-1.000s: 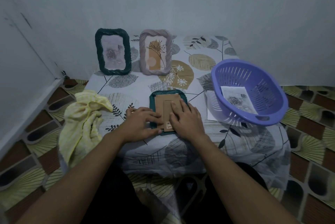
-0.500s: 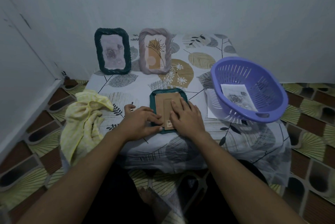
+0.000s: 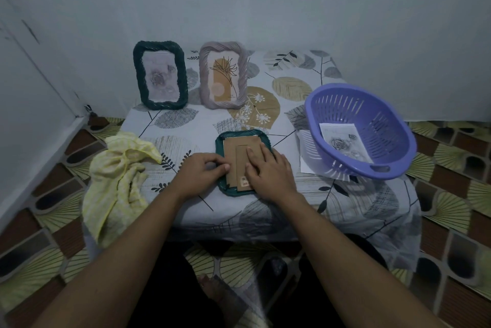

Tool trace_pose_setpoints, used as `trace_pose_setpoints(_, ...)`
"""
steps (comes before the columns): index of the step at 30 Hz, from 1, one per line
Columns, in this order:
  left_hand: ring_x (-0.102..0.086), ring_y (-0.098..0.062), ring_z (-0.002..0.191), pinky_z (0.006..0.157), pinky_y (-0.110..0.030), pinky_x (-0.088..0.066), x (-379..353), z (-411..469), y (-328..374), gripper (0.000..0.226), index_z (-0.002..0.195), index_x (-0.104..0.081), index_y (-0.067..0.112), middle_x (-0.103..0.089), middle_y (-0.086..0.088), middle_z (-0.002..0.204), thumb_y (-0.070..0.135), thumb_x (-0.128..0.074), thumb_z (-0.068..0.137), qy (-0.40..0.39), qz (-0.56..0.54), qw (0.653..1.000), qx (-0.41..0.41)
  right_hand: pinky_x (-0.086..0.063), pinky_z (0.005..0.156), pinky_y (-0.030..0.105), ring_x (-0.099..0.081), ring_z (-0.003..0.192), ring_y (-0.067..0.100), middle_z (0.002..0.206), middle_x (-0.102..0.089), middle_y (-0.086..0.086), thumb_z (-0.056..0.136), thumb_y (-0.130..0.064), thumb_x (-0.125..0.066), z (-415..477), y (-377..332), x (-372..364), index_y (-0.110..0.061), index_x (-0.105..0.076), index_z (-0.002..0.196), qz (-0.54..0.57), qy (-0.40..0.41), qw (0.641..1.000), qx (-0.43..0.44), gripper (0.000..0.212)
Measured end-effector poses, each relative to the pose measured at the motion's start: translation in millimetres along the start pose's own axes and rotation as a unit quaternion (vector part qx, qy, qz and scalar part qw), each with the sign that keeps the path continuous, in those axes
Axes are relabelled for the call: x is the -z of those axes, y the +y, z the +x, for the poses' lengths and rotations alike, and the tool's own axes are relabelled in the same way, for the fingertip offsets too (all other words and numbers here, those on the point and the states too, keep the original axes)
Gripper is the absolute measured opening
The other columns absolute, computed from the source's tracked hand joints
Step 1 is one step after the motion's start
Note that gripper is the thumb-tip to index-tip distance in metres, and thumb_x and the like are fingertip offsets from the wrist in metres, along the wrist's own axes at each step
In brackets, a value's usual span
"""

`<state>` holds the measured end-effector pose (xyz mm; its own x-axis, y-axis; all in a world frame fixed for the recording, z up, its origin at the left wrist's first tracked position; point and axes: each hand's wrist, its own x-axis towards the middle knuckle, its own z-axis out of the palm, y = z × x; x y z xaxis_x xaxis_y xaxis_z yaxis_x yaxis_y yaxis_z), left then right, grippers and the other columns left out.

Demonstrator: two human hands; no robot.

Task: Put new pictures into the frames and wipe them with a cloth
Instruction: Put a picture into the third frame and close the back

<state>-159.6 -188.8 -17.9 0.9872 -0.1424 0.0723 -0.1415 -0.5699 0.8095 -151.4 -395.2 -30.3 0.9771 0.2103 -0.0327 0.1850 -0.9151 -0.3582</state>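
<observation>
A crumpled yellow cloth (image 3: 117, 179) hung over the left edge of the table (image 3: 305, 195), which was covered with a leaf-print sheet. Behind it, at the back left, a dark green frame (image 3: 160, 78) stood upright with a pale rose picture inside. The left hand (image 3: 202, 173) lay near the front with its fingers curled and the thumb tip against the left edge of the face-down frame (image 3: 220, 141), gripping that side. At the back, just right of the green frame, a pinkish-grey frame (image 3: 223, 75) stood upright showing a line-drawn flower over an ochre band; any wording under the flower was too small to read. The face-down frame, green-rimmed, lay flat at the front middle of the table with its brown backing (image 3: 235, 147) upward. A small pale sticker (image 3: 244, 181) near the backing's lower edge carried what looked like a barcode, not readable. The right hand (image 3: 268, 171) pressed flat on the backing with straight fingers, close beside the left hand. Further right, a white sheet (image 3: 305, 163) lay partly under a purple basket (image 3: 393, 165), and a rose picture (image 3: 342, 141) lay inside the basket.
</observation>
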Motion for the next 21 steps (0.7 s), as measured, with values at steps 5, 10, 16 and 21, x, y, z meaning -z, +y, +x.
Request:
trace_pose_setpoints(5,-0.058,0.008,0.1,0.09,-0.012,-0.042,2,-3,0,0.012,0.097,-0.075,0.026,-0.069,0.006,0.108,0.028,-0.076,0.085,0.044,0.035,0.997,-0.053,-0.004,0.122,0.044,-0.01,0.152,0.026,0.167,-0.01,0.002,0.103,-0.048,-0.027,0,0,-1,-0.038,-0.02,0.157,-0.003,0.004,1.0,0.005,0.055)
trace_pose_setpoints(10,-0.029,-0.027,0.141,0.114,-0.048,-0.023,-4,2,0,0.073,0.14,-0.052,0.026,-0.042,-0.005,0.151,0.069,-0.035,0.083,0.008,0.184,0.983,0.007,-0.004,0.122,0.045,-0.01,0.152,0.026,0.167,-0.011,0.002,0.103,-0.048,-0.027,0,1,-2,-0.037,-0.021,0.156,0.006,0.004,1.0,0.004,0.055)
trace_pose_setpoints(16,-0.01,-0.028,0.151,0.121,-0.05,-0.006,-27,2,1,0.092,0.157,-0.015,0.025,-0.017,-0.003,0.164,0.078,-0.018,0.082,-0.019,0.301,0.951,0.07,-0.004,0.122,0.044,-0.01,0.152,0.025,0.167,-0.01,0.002,0.103,-0.048,-0.026,0,0,-2,-0.038,-0.019,0.156,0.002,0.003,1.0,0.004,0.055)
trace_pose_setpoints(21,-0.017,-0.025,0.149,0.12,-0.049,-0.01,-32,-1,-3,0.09,0.154,-0.024,0.027,-0.026,-0.001,0.162,0.081,-0.021,0.082,0.026,0.326,0.943,0.055,-0.002,0.123,0.044,-0.008,0.152,0.025,0.167,-0.009,0.001,0.104,-0.047,-0.027,-1,0,0,-0.039,-0.02,0.156,0.011,-0.012,1.0,-0.001,0.054)
